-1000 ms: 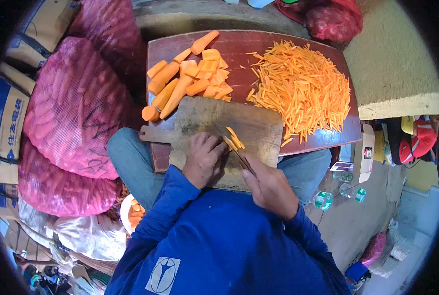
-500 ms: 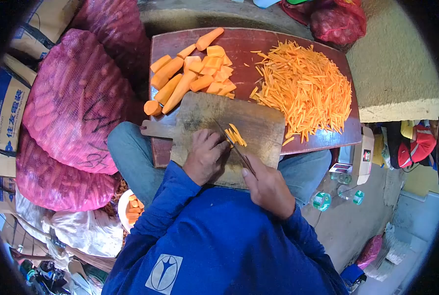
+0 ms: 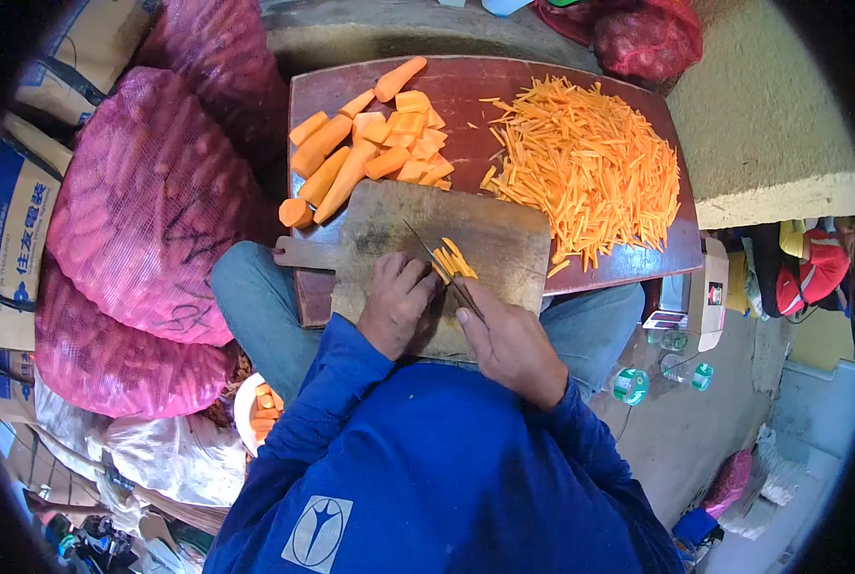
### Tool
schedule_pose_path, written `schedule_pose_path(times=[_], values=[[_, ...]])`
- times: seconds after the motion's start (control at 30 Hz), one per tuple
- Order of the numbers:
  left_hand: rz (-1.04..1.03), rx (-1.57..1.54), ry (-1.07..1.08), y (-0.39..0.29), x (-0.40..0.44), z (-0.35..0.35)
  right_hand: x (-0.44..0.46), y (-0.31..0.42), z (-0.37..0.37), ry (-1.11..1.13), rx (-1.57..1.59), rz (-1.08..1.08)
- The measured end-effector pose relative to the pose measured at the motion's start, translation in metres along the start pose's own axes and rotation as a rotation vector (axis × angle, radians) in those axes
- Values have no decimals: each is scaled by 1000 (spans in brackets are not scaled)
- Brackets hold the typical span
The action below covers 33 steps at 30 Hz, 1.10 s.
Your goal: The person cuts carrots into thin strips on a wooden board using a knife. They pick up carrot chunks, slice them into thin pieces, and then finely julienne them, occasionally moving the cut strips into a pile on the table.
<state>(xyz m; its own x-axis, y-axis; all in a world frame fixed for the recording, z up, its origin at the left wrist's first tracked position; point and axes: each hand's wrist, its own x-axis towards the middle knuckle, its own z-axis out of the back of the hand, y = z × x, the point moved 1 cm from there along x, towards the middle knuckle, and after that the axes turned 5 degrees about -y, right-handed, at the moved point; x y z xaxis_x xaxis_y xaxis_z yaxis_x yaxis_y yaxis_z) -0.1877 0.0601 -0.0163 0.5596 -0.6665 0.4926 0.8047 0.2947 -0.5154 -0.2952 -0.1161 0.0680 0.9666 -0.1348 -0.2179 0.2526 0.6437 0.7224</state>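
Observation:
A wooden cutting board (image 3: 504,230) lies at the near edge of the red table (image 3: 475,91). My right hand (image 3: 513,349) is wrapped round the handle of a knife (image 3: 421,239), whose blade points up and left over the board. My left hand (image 3: 399,301) is closed just left of the blade, its fingertips on a carrot piece mostly hidden under them. Several cut carrot sticks (image 3: 454,256) rest right of the blade. Beyond the board are peeled carrots and chunks (image 3: 349,177) on the left and a large heap of carrot sticks (image 3: 590,172) on the right.
Pink mesh sacks (image 3: 150,210) fill the left side, beside cardboard boxes (image 3: 6,239). A white bowl of carrot pieces (image 3: 245,411) is at the lower left. Plastic bottles (image 3: 630,386) and an open carton (image 3: 714,297) are on the right. A red mesh bag (image 3: 647,43) sits behind the table.
My right hand has moved slightly forward and left along with the knife. The cut sticks beside the blade are bunched differently. My left hand stays nearly in place.

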Motion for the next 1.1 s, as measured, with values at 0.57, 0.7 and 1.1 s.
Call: schedule_pose_path(times=[0.57,0.7,1.1], values=[[-19,4,-52,1,0,-3,-8,-2,-2,-34,2,106],[-10,21,-56,4,1,-3,0,-5,-3,-38,39,103],[8,-12,-104,2,-3,-8,-8,3,-4,-32,102,60]])
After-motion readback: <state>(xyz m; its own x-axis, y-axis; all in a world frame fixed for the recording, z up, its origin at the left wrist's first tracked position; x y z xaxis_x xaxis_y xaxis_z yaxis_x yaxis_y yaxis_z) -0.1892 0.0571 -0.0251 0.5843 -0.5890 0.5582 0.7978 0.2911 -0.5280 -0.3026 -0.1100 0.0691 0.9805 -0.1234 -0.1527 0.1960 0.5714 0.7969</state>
